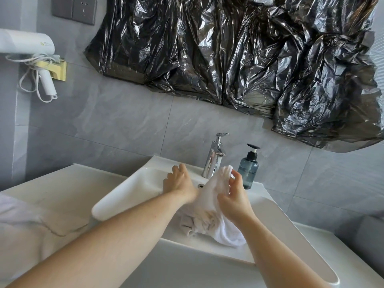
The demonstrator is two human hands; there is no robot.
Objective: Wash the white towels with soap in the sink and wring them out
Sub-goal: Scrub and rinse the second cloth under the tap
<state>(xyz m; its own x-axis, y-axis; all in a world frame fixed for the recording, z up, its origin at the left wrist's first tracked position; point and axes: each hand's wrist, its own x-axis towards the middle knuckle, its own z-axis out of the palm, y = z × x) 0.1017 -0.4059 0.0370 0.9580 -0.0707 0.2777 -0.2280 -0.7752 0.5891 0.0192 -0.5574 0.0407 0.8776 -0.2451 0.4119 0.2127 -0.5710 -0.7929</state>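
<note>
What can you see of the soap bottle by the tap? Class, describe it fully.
The soap bottle is a rounded pump bottle of see-through blue-grey plastic with a black pump head and collar on top. It stands upright on the back ledge of the white sink, just right of the chrome tap and against the grey tiled wall. It carries a faint label, too small to read. Its lower left side is hidden behind the right hand; nothing visibly touches it.
</note>
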